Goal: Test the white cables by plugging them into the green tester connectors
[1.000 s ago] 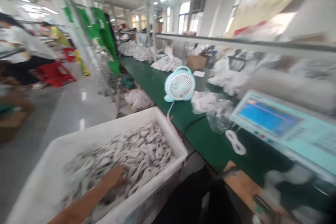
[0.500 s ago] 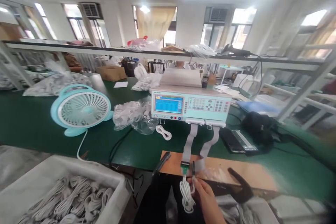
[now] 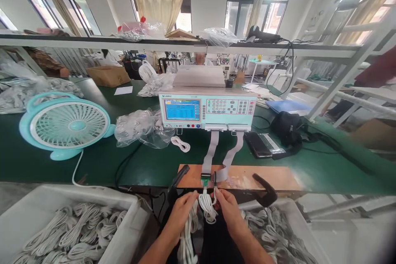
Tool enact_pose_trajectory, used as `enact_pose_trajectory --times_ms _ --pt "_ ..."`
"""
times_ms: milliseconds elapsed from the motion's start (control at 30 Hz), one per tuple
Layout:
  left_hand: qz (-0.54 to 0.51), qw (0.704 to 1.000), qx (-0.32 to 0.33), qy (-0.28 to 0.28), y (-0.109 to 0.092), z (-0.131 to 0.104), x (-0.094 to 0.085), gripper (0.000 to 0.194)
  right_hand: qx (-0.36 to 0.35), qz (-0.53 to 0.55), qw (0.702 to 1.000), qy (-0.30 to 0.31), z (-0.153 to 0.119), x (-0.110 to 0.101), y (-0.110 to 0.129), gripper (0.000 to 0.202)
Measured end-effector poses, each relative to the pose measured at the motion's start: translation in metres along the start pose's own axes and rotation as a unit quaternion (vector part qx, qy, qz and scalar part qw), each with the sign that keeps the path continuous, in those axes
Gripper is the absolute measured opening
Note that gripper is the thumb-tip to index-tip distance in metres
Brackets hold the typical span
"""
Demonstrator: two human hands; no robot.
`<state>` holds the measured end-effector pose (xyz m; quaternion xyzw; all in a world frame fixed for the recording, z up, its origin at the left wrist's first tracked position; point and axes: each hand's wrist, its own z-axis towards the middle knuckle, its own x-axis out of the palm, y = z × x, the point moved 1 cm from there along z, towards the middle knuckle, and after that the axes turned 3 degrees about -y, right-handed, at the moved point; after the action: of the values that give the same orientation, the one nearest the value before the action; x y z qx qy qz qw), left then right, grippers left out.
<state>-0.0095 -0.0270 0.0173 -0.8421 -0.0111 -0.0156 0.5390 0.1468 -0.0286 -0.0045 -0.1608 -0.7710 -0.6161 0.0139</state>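
Observation:
A coiled white cable (image 3: 208, 208) hangs at the bench's front edge, one end at the green connector board (image 3: 205, 182). My right hand (image 3: 230, 210) pinches this cable's other end just below the small black connector (image 3: 215, 178). On the coil's left, my left hand (image 3: 182, 212) is closed, its fingertips close to the coil. A bunch of white cables (image 3: 186, 241) hangs from under that hand; the palm hides part of its grip. Two grey ribbon cables (image 3: 210, 152) run from the connectors up to the tester (image 3: 229, 109), whose blue screen is lit.
Bins of coiled cables stand left (image 3: 128, 208) and right (image 3: 297, 218). Black clamps (image 3: 179, 176) flank the wooden board (image 3: 266, 171). A turquoise fan (image 3: 77, 126), plastic bags (image 3: 136, 126), a loose cable (image 3: 180, 144) and a phone (image 3: 258, 145) lie around the tester. A person sits behind it.
My left hand has come into view with a bunch of white cables. My right hand stays at the cable end. The camera view has tilted down and shifted right.

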Motion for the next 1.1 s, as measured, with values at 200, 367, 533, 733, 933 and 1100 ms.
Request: enact_pose_trajectory --times_ms 200,367,533,733,933,1100 --pt "-0.051 0.998 -0.036 0.024 0.002 0.011 0.029 0.042 -0.041 -0.055 0.998 -0.017 0.000 0.003 -0.004 0.054" --pt "-0.068 0.996 -0.048 0.045 0.015 -0.011 0.037 0.039 -0.082 -0.101 0.992 -0.004 -0.014 0.001 -0.005 0.043" --pt "-0.058 0.983 -0.129 0.113 0.038 -0.026 0.047 0.036 -0.045 -0.128 0.991 0.011 -0.046 -0.031 -0.017 0.038" --pt "-0.258 0.934 -0.202 0.139 0.039 -0.021 0.037 0.027 0.014 -0.380 0.925 -0.007 -0.069 -0.144 -0.025 0.034" --pt "-0.349 0.906 -0.207 0.120 0.034 -0.027 0.041 0.027 0.031 -0.224 0.964 0.136 -0.086 -0.122 -0.030 0.044" --pt "-0.216 0.965 -0.116 0.097 0.038 -0.034 0.031 0.029 0.020 -0.114 0.973 0.201 -0.082 -0.059 -0.026 0.028"
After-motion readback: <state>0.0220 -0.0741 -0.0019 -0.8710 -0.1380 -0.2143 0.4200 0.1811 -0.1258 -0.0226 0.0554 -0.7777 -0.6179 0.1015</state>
